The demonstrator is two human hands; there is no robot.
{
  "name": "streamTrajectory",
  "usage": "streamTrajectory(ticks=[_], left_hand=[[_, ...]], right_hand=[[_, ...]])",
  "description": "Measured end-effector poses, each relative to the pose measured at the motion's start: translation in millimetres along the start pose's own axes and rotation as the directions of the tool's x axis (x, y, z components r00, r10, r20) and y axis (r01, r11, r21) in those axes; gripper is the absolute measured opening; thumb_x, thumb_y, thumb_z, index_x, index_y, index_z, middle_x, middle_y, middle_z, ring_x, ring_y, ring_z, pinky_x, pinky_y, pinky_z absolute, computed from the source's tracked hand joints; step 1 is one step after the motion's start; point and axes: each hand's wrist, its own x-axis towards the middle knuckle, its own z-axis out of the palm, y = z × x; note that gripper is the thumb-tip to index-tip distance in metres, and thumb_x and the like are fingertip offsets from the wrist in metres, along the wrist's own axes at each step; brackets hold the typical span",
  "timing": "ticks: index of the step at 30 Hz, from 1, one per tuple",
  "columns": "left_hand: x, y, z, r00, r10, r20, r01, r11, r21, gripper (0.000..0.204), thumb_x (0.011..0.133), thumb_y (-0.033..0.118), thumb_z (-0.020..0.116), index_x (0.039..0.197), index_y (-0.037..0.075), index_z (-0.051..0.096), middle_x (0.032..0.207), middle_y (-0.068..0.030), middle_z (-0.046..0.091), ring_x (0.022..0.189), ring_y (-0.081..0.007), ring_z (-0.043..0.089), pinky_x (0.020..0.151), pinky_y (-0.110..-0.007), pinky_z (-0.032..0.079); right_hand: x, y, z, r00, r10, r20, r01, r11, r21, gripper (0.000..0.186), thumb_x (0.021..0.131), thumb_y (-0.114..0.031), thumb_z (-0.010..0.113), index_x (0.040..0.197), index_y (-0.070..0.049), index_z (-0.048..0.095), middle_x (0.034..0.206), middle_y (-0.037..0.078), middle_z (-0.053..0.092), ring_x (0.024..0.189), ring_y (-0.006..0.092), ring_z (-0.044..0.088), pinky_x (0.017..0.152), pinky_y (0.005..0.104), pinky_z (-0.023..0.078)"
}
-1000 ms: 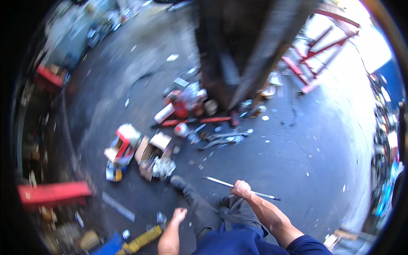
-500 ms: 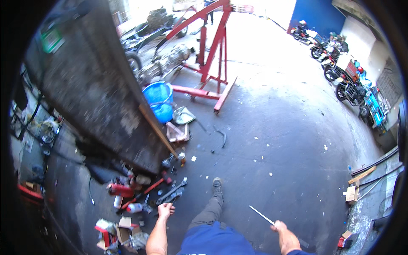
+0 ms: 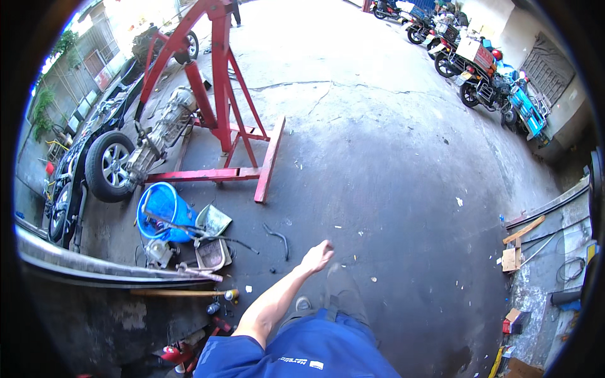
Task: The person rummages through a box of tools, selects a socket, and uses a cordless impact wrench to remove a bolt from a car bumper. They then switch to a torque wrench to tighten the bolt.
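Note:
My left hand (image 3: 318, 255) is stretched out in front of me over the dark floor, its fingers curled loosely into a fist. Nothing shows in it, and it touches nothing. My right hand is out of sight. Below the left arm are my legs, with one dark shoe (image 3: 304, 304) partly showing. Nearest to the hand on the floor lies a bent black hose (image 3: 277, 239).
A red engine hoist (image 3: 222, 82) stands ahead left beside a metal gearbox (image 3: 167, 129) and a wheeled chassis (image 3: 108, 165). Nearer are a blue bucket (image 3: 165, 208) and dustpans (image 3: 213, 220). Motorcycles (image 3: 479, 82) line the right wall. Cardboard boxes (image 3: 512, 257) lie at right.
My view has swung and I have stepped forward. My left hand has swung ahead and up, still curled. My right hand, which held a thin light rod, has gone out of view.

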Motion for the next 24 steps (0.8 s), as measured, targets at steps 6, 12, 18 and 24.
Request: streamTrajectory(ticks=[6, 12, 18, 24], left_hand=[[198.0, -7.9, -62.7, 0.992, -0.021, 0.124, 0.054, 0.963, -0.262, 0.046, 0.088, 0.040, 0.067, 0.118, 0.005, 0.065, 0.095, -0.0143, 0.073, 0.088, -0.0265, 0.070, 0.080, -0.039, 0.054], [210.4, -135.0, -131.6, 0.461, -0.877, -0.136, 0.878, 0.473, -0.078, 0.036, 0.084, 0.031, 0.059, 0.096, 0.000, 0.074, 0.102, -0.0192, 0.073, 0.104, -0.0348, 0.069, 0.089, -0.046, 0.052], [238.3, -175.4, -209.2, 0.329, -0.942, 0.062, 0.745, 0.219, -0.630, 0.018, 0.089, 0.016, 0.062, 0.094, 0.003, 0.073, 0.074, -0.0082, 0.069, 0.055, -0.0160, 0.063, 0.046, -0.031, 0.050], [435.7, -188.8, -257.0, 0.274, -0.953, 0.132, 0.805, 0.152, -0.574, 0.018, 0.086, 0.016, 0.061, 0.080, 0.004, 0.074, 0.071, -0.0078, 0.070, 0.056, -0.0192, 0.065, 0.053, -0.036, 0.052]], right_hand=[[120.7, -190.6, 47.1, 0.993, 0.072, 0.095, -0.081, 0.993, 0.089, 0.014, 0.079, -0.017, 0.059, 0.077, -0.004, 0.063, 0.069, 0.009, 0.062, 0.059, 0.0251, 0.058, 0.052, 0.0391, 0.047], [252.6, -415.2, 45.9, 0.971, -0.028, 0.237, -0.002, 0.992, 0.125, 0.016, 0.080, -0.013, 0.057, 0.069, -0.002, 0.059, 0.057, 0.007, 0.058, 0.045, 0.0233, 0.055, 0.042, 0.0385, 0.043], [355.2, -799.5, 57.1, 0.898, -0.223, 0.380, -0.107, 0.727, 0.678, 0.023, 0.100, -0.031, 0.052, 0.087, -0.012, 0.052, 0.052, -0.008, 0.033, 0.041, 0.0071, 0.036, 0.040, 0.0272, 0.033], [397.8, -1033.0, 109.1, 0.886, -0.455, 0.093, 0.411, 0.861, 0.298, 0.027, 0.100, -0.031, 0.058, 0.085, -0.010, 0.054, 0.057, -0.003, 0.040, 0.044, 0.0106, 0.039, 0.041, 0.0282, 0.035]])
